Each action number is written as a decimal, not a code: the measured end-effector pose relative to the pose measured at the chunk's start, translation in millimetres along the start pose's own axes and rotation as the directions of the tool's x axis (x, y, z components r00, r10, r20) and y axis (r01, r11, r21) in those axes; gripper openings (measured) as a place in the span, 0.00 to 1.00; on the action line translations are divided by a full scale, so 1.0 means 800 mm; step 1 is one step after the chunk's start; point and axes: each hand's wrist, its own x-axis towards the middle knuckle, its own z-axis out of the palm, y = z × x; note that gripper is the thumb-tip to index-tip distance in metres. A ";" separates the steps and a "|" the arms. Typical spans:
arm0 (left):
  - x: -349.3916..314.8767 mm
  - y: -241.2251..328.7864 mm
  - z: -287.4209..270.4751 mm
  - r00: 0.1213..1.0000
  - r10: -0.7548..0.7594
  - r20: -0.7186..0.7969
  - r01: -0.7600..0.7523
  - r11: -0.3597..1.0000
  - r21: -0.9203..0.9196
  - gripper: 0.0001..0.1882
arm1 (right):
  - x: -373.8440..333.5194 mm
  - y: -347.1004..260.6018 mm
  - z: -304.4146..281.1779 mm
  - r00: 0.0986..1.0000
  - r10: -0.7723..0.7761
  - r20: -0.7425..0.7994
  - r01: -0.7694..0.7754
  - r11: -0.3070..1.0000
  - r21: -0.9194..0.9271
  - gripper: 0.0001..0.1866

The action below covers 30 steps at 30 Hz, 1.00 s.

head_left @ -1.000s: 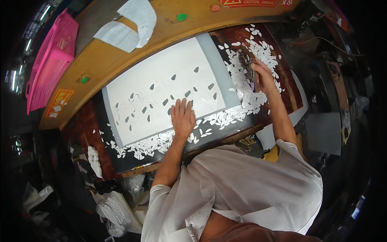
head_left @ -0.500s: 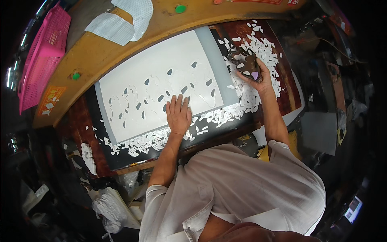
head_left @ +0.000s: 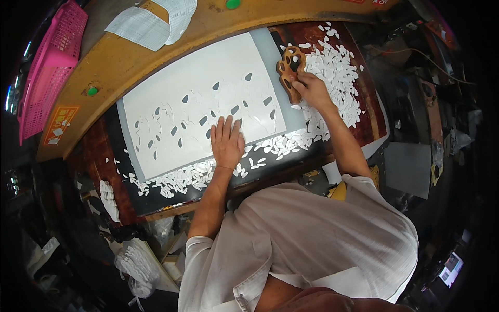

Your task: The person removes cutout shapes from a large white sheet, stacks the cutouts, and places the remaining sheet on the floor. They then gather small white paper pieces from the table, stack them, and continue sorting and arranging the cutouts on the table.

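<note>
A white sheet [head_left: 197,65] lies on a grey mat [head_left: 263,46]; several teardrop-shaped holes and thin cut lines run across its nearer half. My left hand [head_left: 227,143] rests flat on the sheet's near edge, fingers stretched out. At the sheet's right side, my right hand [head_left: 312,89] grips a brown cutting die [head_left: 287,73] with oval openings by its near end. The die stands over the grey mat's right border; whether it touches the mat, I cannot tell. Small white cut-out pieces [head_left: 332,78] are heaped right of the die, and more lie along the sheet's near edge.
A yellow-brown machine beam [head_left: 122,83] with green buttons spans the far side. Papers [head_left: 138,28] lie on it, and a pink basket [head_left: 60,47] stands far left. A stack of white pieces [head_left: 108,200] sits left; a plastic bag [head_left: 138,265] hangs below.
My right hand has moved left and turned the die from over the white pieces to the sheet's right side, its brown face now showing. The left hand stays on the sheet.
</note>
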 end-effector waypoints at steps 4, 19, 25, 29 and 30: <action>-0.005 0.001 0.023 1.000 -0.009 -0.023 0.008 1.000 -0.012 0.23 | -0.035 0.044 -0.032 0.998 0.054 0.043 -0.051 0.996 -0.069 0.14; -0.085 0.055 -0.030 1.000 0.008 0.013 -0.007 0.996 -0.089 0.25 | -0.231 0.009 -0.005 0.966 0.250 -0.071 -0.260 0.913 -0.314 0.13; -0.103 0.072 0.012 0.997 -0.070 0.039 0.072 0.997 -0.042 0.25 | -0.205 0.056 -0.035 0.971 -0.081 -0.227 0.058 0.992 -0.110 0.13; -0.090 0.066 0.003 0.986 -0.121 0.115 0.147 0.956 -0.255 0.22 | -0.135 -0.009 -0.006 0.992 -0.121 -0.024 0.123 0.960 0.251 0.11; -0.095 0.065 -0.004 0.989 -0.109 0.104 0.132 0.957 -0.257 0.22 | -0.125 -0.030 0.002 0.975 -0.220 -0.012 0.211 0.917 0.337 0.11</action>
